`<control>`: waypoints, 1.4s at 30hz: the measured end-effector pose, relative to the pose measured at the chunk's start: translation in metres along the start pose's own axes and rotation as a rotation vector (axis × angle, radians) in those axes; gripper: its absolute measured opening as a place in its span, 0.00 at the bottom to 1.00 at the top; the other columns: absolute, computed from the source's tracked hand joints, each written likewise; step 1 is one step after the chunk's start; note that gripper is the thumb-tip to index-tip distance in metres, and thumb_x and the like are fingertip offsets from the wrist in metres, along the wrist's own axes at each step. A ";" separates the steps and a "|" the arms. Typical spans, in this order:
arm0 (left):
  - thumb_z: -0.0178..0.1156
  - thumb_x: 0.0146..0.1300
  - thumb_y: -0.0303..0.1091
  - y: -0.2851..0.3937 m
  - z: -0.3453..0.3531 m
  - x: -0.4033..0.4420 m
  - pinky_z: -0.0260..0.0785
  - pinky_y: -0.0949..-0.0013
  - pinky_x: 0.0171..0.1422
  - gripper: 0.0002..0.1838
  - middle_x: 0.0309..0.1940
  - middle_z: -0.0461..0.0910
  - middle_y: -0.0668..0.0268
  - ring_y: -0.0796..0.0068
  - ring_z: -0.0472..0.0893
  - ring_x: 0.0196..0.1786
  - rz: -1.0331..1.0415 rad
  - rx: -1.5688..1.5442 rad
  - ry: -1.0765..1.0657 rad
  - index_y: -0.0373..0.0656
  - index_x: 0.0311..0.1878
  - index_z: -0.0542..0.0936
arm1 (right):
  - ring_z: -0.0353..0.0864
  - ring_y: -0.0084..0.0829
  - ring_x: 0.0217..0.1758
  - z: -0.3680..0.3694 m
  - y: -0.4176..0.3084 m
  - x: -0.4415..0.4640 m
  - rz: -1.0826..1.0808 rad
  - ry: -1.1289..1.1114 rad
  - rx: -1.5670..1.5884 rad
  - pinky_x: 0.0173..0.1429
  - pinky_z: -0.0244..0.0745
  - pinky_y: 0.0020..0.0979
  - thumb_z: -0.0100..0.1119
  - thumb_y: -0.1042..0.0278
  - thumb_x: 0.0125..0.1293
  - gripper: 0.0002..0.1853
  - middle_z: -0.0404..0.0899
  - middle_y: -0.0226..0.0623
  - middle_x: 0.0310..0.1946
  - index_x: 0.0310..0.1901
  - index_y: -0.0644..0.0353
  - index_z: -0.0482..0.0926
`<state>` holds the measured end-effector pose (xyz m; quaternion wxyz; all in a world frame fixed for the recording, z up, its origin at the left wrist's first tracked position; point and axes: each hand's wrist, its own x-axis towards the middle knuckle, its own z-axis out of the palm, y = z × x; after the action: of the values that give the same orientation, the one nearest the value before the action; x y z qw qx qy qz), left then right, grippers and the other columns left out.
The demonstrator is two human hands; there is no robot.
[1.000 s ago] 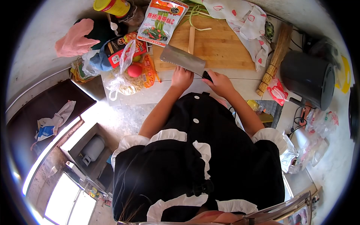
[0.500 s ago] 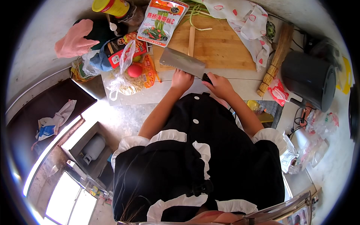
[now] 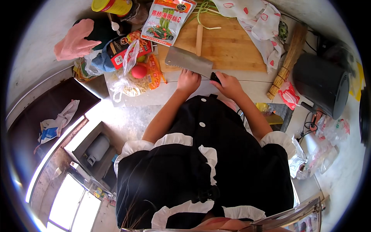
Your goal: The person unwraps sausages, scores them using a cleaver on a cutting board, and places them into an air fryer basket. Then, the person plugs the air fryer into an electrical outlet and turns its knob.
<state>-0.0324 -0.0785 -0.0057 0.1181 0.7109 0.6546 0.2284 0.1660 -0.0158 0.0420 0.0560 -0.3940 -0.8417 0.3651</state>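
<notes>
My right hand [image 3: 229, 86] is closed around the black handle [image 3: 215, 78] of a cleaver. Its broad steel blade [image 3: 188, 62] points left over the front edge of a wooden cutting board [image 3: 232, 42], with a row of teeth on the edge nearer me. Against that near edge my left hand [image 3: 188, 81] has its fingers curled together; the fingertips are hidden by the blade, so what they hold, if anything, does not show. Behind the blade a rolling pin [image 3: 199, 40] lies on the board. A seaweed-strip packet [image 3: 167, 22] rests on its left corner.
Left of the board sit a clear bag of noodles [image 3: 133, 85], a red round item [image 3: 139, 71] and a red box [image 3: 125, 50]. A spotted cloth [image 3: 262, 29] and green stems [image 3: 205, 11] lie at the back. A straw bundle [image 3: 286, 65] and black kettle [image 3: 320, 85] stand right.
The view has shifted slightly. Both hands and the cleaver keep nearly the same place over the board's front edge, with no clear change of hold.
</notes>
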 end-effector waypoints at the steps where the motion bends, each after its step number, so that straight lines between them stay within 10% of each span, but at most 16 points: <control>1: 0.61 0.50 0.30 0.000 0.000 0.000 0.71 0.53 0.53 0.13 0.40 0.77 0.50 0.47 0.76 0.45 -0.001 -0.002 -0.006 0.37 0.40 0.81 | 0.79 0.52 0.32 0.000 0.001 0.001 0.000 -0.001 0.000 0.33 0.74 0.46 0.57 0.47 0.63 0.21 0.79 0.46 0.32 0.44 0.58 0.70; 30: 0.57 0.56 0.30 0.000 -0.001 -0.005 0.70 0.55 0.55 0.29 0.51 0.77 0.51 0.50 0.76 0.54 -0.047 -0.015 -0.158 0.35 0.63 0.68 | 0.78 0.55 0.35 0.005 -0.006 -0.064 0.086 -0.044 0.129 0.37 0.73 0.47 0.57 0.48 0.64 0.20 0.78 0.51 0.30 0.42 0.59 0.69; 42: 0.59 0.52 0.33 -0.004 0.002 -0.010 0.73 0.54 0.50 0.13 0.38 0.81 0.54 0.52 0.80 0.41 0.071 0.069 -0.073 0.40 0.40 0.83 | 0.79 0.54 0.35 0.007 -0.009 -0.034 0.038 0.007 0.065 0.36 0.74 0.47 0.56 0.50 0.65 0.20 0.79 0.50 0.32 0.43 0.61 0.70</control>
<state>-0.0359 -0.0880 -0.0112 0.1091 0.7451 0.6319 0.1834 0.1815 -0.0473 0.0497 0.0648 -0.4089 -0.8216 0.3919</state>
